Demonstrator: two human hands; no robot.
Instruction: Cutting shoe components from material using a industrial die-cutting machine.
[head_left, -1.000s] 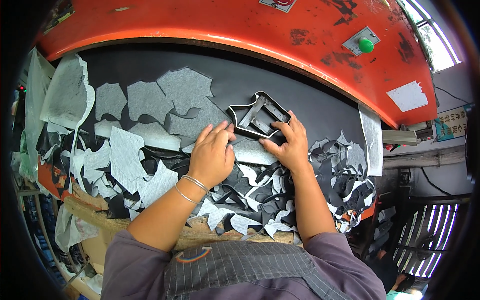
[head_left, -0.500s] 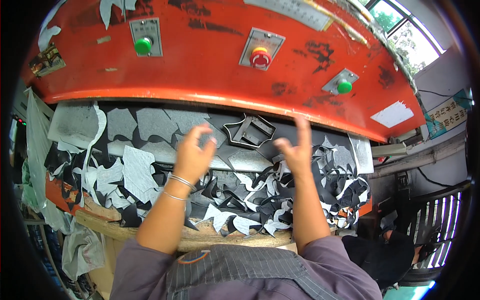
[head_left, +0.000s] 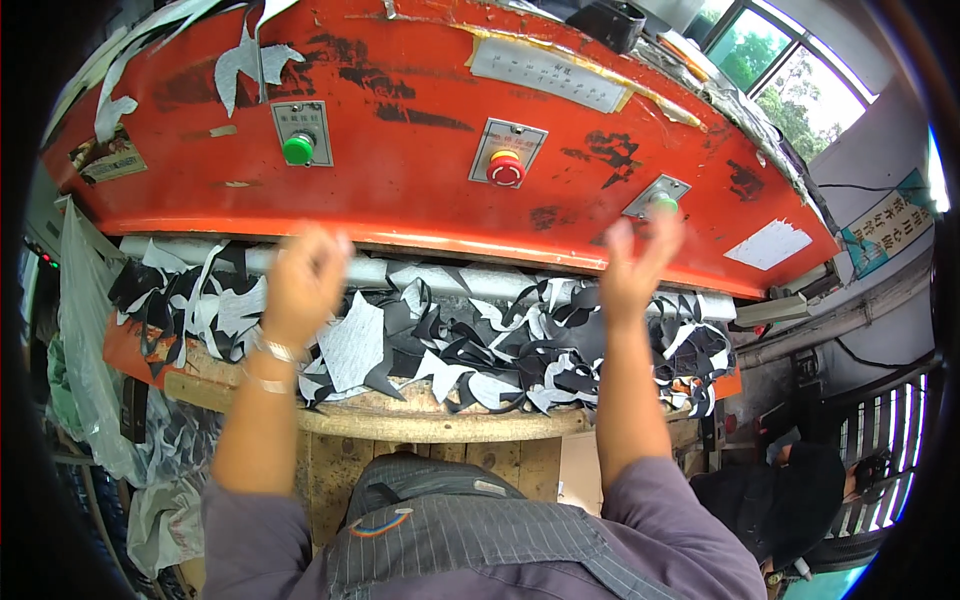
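My left hand [head_left: 306,280], with thin bangles at the wrist, is raised in front of the lower edge of the red machine [head_left: 400,190]. Motion smears its fingers, and nothing shows in it. Above it sits a green push button [head_left: 298,150]. My right hand [head_left: 636,268] is lifted with fingers apart and holds nothing. Its fingertips are close to a second green push button [head_left: 663,203]; contact cannot be made out. Between the two is a red stop button [head_left: 506,168] with a yellow collar. Below my hands lie black and pale grey sheet scraps [head_left: 352,345].
Scraps heap along a wooden ledge [head_left: 440,424] at the machine's front. Clear plastic sheeting [head_left: 90,340] hangs at the left. More pale strips [head_left: 245,65] drape over the machine's upper left. A person in black [head_left: 790,495] is at the lower right.
My hands have moved apart and up, the right one toward the green button. The view has tilted upward. The metal cutting die and sheet under the machine's edge are now out of sight.
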